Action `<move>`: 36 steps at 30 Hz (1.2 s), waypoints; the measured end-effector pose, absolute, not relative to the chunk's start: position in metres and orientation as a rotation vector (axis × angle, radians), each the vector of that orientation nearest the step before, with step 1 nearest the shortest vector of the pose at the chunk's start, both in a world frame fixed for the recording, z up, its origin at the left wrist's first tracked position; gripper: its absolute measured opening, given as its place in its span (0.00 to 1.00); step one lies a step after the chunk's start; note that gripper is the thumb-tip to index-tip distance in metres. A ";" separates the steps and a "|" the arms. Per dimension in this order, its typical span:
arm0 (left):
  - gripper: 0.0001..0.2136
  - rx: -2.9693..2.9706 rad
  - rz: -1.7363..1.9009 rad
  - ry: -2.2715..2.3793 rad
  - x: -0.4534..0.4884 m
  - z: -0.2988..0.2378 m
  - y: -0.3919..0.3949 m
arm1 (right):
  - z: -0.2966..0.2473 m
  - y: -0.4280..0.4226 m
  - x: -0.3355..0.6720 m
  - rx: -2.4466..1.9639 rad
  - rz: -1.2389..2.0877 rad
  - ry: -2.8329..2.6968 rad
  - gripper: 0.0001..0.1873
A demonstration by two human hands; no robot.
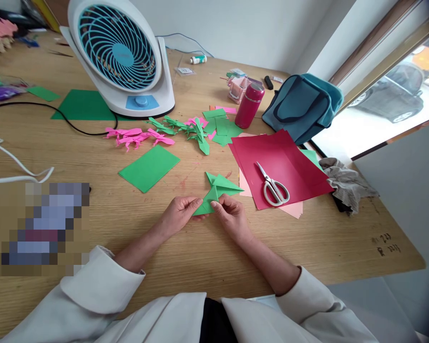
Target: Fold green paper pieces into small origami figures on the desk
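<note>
A partly folded piece of green paper is held just above the table, its pointed flaps facing away from me. My left hand pinches its left corner between thumb and fingers. On the other side, my right hand grips the near right edge, thumb on top. Some fingertips are hidden under the paper. Beyond my left hand lies a flat green sheet. Finished-looking green folded figures and pink folded figures lie farther back.
White-handled scissors rest on red sheets at the right. Behind stand a red flask, a teal bag and a white fan. A black cable crosses the left side, near a blurred-out object.
</note>
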State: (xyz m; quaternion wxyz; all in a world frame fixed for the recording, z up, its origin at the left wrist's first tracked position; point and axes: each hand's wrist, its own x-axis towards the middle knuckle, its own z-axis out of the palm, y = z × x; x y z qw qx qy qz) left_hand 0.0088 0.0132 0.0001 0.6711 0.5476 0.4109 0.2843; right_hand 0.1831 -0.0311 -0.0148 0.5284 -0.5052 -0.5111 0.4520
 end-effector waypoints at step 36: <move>0.18 1.328 0.699 1.066 0.009 -0.010 0.011 | -0.011 -0.023 0.190 -1.340 1.266 -1.093 0.24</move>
